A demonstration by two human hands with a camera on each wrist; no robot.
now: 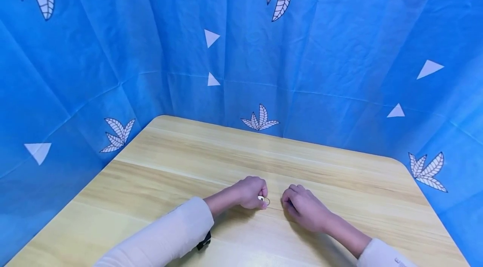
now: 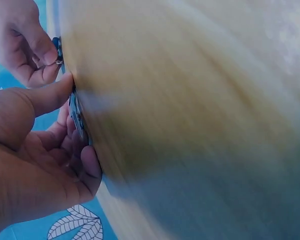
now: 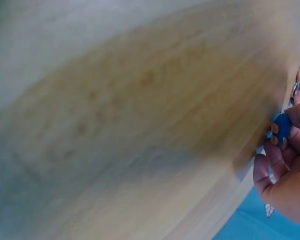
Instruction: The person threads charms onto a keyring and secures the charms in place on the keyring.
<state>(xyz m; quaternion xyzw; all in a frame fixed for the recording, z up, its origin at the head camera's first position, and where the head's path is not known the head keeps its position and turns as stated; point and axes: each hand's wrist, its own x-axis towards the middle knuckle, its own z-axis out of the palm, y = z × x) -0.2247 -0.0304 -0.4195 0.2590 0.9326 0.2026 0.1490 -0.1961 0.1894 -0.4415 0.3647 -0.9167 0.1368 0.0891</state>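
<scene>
Low over the wooden table, my left hand [image 1: 249, 193] grips a small metal key [image 1: 260, 198]. A thin metal ring [image 1: 267, 201] sticks out past its fingertips. Seen from the left wrist, flat metal pieces like keys [image 2: 76, 115] lie between the thumb and curled fingers, partly hidden. My right hand [image 1: 307, 210] is a short way to the right, fingers curled. In the right wrist view, its thumb and fingers pinch a small round blue charm [image 3: 282, 126] with orange-brown bumps. Whether the charm and the ring are joined cannot be told.
Under both hands spreads a light wood-grain table [image 1: 181, 149] with rounded far corners. Blue cloth [image 1: 256, 57] with white leaf and triangle prints hangs along its back and sides. A black band [image 1: 204, 242] shows under the left sleeve.
</scene>
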